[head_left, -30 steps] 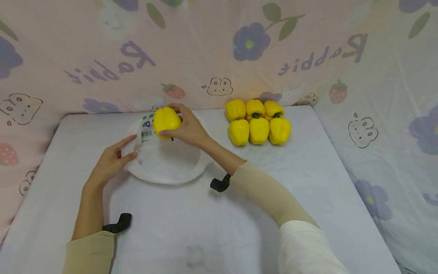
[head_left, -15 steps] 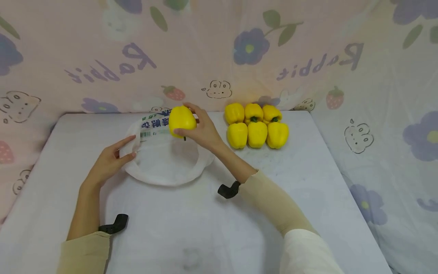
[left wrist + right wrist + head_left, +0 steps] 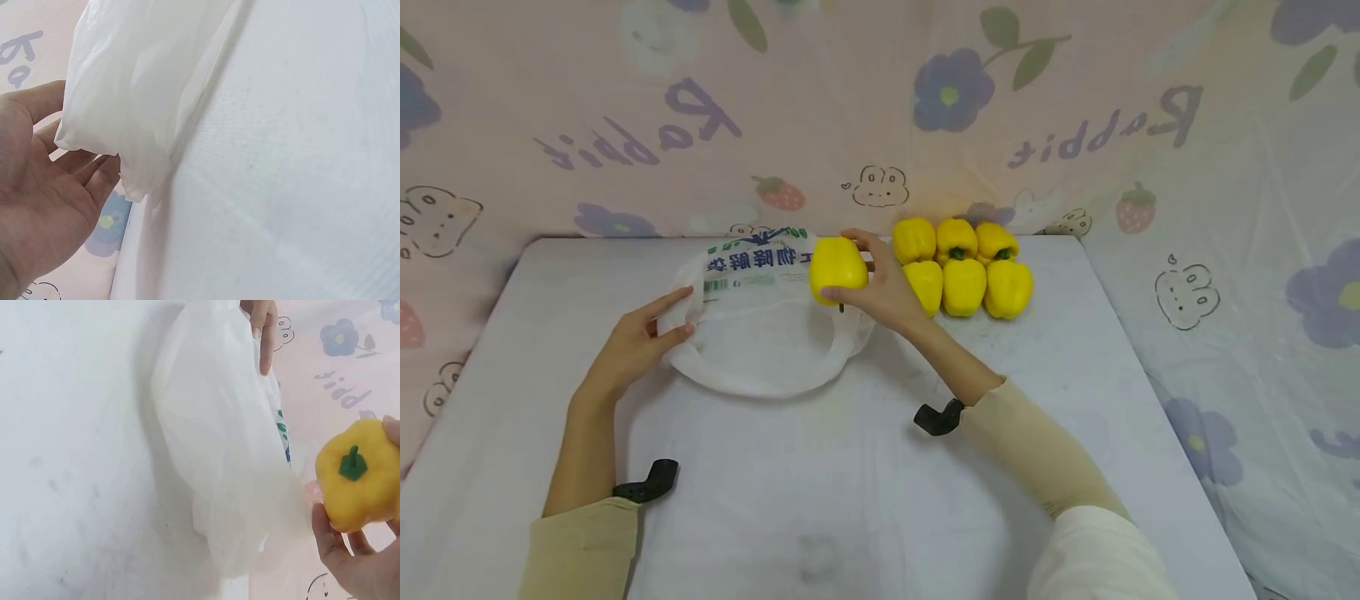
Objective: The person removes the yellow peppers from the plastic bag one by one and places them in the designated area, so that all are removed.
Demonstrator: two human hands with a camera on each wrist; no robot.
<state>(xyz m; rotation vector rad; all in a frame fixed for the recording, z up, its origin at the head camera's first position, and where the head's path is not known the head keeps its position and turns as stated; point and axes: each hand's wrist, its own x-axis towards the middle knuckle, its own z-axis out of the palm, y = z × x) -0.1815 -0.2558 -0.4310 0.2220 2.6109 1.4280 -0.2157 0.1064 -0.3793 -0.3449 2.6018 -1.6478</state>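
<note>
My right hand [image 3: 889, 287] grips a yellow bell pepper [image 3: 837, 271] between thumb and fingers, over the right part of a white plastic bag [image 3: 767, 379]. The right wrist view shows the green stem of this bell pepper [image 3: 359, 487] and my fingertips around its sides. My left hand [image 3: 628, 346] touches the bag's left rim with spread, nearly straight fingers, thumb and index finger apart. In the left wrist view, part of the left hand [image 3: 53, 194] is hidden behind the bag [image 3: 125, 81]. The bag's mouth is spread wide and faces me; printing shows on its far side.
Several more yellow bell peppers [image 3: 964, 287] stand in two rows at the back right of the white table [image 3: 760, 500], just right of the held one. A patterned curtain [image 3: 820, 100] rises behind the table's back edge. Each wrist carries a black camera mount [image 3: 938, 418].
My right hand has moved right with the bell pepper, from over the bag's middle to its right side, uncovering the bag's printing. The left hand stays at the bag's left rim.
</note>
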